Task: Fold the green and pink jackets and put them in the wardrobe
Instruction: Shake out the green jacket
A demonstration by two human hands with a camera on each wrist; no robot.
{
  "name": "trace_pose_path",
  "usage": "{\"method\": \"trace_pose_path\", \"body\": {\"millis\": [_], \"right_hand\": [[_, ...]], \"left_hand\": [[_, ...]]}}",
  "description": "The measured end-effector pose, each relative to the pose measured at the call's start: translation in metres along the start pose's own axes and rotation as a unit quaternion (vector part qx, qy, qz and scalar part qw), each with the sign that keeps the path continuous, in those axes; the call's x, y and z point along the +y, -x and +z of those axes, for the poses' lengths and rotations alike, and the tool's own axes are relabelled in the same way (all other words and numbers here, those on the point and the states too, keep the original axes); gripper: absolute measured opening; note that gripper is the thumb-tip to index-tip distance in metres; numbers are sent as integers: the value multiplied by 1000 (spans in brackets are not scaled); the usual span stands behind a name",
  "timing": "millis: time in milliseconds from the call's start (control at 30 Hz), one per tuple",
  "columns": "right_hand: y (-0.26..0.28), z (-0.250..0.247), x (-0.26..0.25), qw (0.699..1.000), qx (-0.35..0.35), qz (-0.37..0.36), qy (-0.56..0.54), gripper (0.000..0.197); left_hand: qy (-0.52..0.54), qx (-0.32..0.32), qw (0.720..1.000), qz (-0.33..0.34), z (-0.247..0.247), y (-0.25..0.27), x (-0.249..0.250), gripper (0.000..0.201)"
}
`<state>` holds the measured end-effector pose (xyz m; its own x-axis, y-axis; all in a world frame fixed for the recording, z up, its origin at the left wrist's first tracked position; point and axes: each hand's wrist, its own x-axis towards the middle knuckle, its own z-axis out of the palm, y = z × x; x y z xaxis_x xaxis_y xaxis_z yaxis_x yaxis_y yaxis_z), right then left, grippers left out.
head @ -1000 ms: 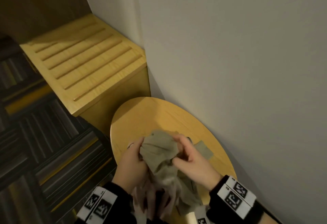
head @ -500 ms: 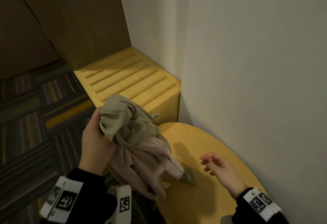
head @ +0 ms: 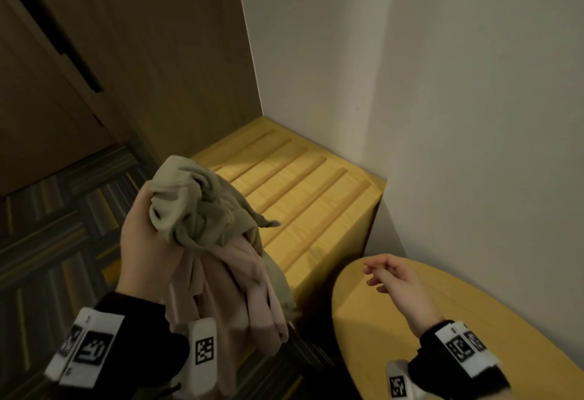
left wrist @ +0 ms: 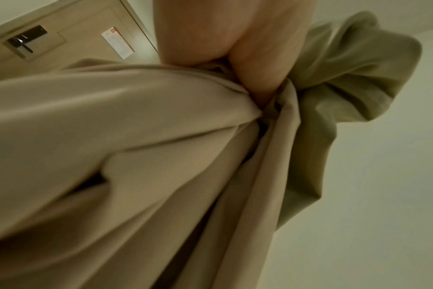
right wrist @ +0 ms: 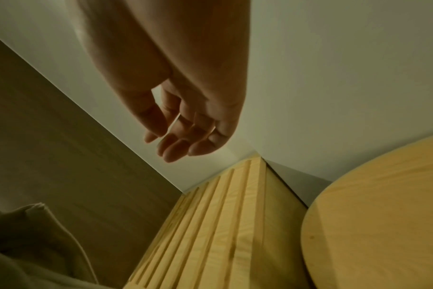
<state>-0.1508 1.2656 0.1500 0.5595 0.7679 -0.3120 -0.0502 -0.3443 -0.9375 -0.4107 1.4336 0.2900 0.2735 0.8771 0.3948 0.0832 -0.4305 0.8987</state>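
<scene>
My left hand grips a bunched bundle of two jackets in the air, left of the slatted wooden box. The green jacket is crumpled on top, the pink jacket hangs below it. In the left wrist view my fingers dig into the folds between the pink jacket and the green jacket. My right hand hovers empty over the round table's near edge, fingers loosely curled; the right wrist view shows the right hand holding nothing. The dark wooden wardrobe stands ahead on the left.
A pale wooden slatted box sits in the corner against the white wall. A round wooden table stands at lower right. Striped carpet covers the floor on the left. The left wrist view shows a door with a handle.
The bundle left the round table: my left hand lifted both jackets up and to the left. My right hand let go of the cloth and stays over the table. My view turned towards the wardrobe.
</scene>
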Motion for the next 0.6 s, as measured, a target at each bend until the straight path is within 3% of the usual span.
{"method": "trace_pose_path", "body": {"millis": [67, 100, 333, 533, 600], "right_hand": [[-14, 25, -11, 1000, -3, -1, 2, 22], [-22, 36, -17, 1000, -5, -2, 4, 22], [-109, 89, -61, 1000, -4, -12, 8, 21], [-198, 117, -102, 999, -4, -31, 7, 21], [-221, 125, -115, 999, -10, -40, 19, 21]], "left_hand": [[46, -2, 999, -9, -11, -24, -11, 21], [49, -4, 999, -4, -15, -35, -18, 19], [-26, 19, 999, -3, -29, -145, -63, 50], [62, 23, 998, 23, -28, -264, -80, 25], [47, 30, 998, 34, -28, -303, -86, 28]]}}
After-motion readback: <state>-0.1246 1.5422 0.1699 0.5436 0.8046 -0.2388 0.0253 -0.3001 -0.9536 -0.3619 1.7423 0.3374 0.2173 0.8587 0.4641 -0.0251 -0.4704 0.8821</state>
